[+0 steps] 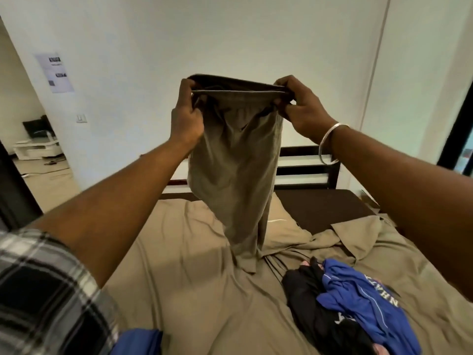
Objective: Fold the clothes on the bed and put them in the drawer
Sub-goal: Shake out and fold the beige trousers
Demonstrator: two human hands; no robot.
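I hold a pair of olive-grey trousers (230, 175) up in the air over the bed (179, 290). My left hand (185, 116) grips the left end of the waistband and my right hand (299, 103) pinches the right end. The legs hang down and their lower ends touch the sheet. A heap of clothes lies on the bed at the lower right: a blue garment with white lettering (363, 301) on top of a black garment (314, 311). Another blue piece of cloth (138, 342) shows at the bottom edge. No drawer is in view.
The bed has a rumpled tan sheet, a tan pillow (284, 226) and a dark slatted headboard (304, 167) against the white wall. An open doorway at the left shows a low white table (35, 147) in another room. A dark frame (455, 129) stands at the right edge.
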